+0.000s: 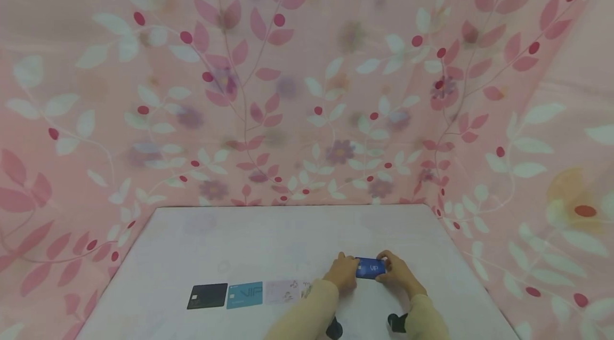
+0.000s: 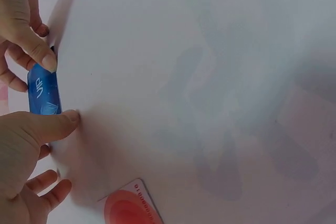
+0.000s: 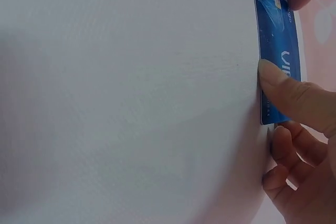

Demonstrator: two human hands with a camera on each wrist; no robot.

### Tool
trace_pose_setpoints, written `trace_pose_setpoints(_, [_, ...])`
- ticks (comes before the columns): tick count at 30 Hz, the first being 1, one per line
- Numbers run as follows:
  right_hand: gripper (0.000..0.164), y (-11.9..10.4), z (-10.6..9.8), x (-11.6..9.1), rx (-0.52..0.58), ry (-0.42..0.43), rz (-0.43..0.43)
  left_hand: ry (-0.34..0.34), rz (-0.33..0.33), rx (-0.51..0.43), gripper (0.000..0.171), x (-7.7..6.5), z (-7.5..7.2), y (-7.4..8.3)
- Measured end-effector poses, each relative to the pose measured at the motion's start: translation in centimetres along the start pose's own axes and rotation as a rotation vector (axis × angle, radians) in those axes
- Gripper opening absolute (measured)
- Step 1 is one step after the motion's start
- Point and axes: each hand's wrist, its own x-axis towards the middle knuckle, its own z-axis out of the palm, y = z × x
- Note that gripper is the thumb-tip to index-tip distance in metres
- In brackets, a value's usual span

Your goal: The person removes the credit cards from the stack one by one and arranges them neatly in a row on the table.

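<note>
A dark blue VIP card (image 1: 371, 268) is held between both hands over the right half of the white table. My left hand (image 1: 342, 272) pinches its left end, the thumb lying along the card's near edge in the left wrist view. The right end is gripped by my right hand (image 1: 399, 274). In the right wrist view, the right thumb (image 3: 294, 95) presses on the face of the card (image 3: 273, 35), and the other fingers curl below and behind it. Whether the card touches the table is hard to tell.
Left of the hands, a black card (image 1: 207, 296), a light blue VIP card (image 1: 245, 295) and a pale patterned card (image 1: 282, 292) lie in a row on the table (image 1: 268, 239). The left sleeve partly covers the row's right end. Pink floral cloth (image 1: 288, 116) surrounds the table.
</note>
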Motion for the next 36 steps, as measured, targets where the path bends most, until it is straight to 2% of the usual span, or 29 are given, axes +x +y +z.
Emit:
trace_pose_setpoints(3, [0.051, -0.1, 0.1, -0.3, 0.004, 0.008, -0.019, 0.006, 0.012, -0.014, 0.057, 0.1, 0.2, -0.1])
trace_pose_setpoints(8, [0.051, -0.1, 0.3, -0.8, -0.071, 0.007, -0.066, 0.001, 0.003, -0.131, 0.059, 0.6, 1.1, -0.6])
trace_pose_setpoints(12, [0.057, -0.1, 0.5, -0.9, -0.098, -0.016, -0.082, 0.005, -0.007, -0.201, 0.06, 0.9, 1.1, -0.5])
trace_pose_setpoints(18, [0.066, 0.1, 0.7, -1.3, -0.087, -0.039, -0.096, 0.046, 0.035, -0.174, 0.053, 1.2, 0.8, -0.4])
trace_pose_setpoints(21, [0.067, 0.2, 0.6, -1.5, -0.07, -0.032, -0.091, 0.061, 0.034, -0.201, 0.049, 1.0, 0.5, -0.4])
trace_pose_setpoints(27, [0.069, -0.1, 0.3, -1.7, -0.008, -0.056, -0.093, 0.05, -0.021, -0.352, 0.052, 0.4, 0.1, -0.7])
trace_pose_setpoints(31, [0.067, -0.4, -0.3, -2.0, 0.037, -0.117, -0.124, 0.044, -0.037, -0.435, 0.057, 0.1, 0.1, -1.1])
trace_pose_setpoints(36, [0.066, -0.4, -0.7, -2.2, 0.079, -0.196, -0.122, 0.044, -0.032, -0.504, 0.059, -0.2, -0.3, -1.6])
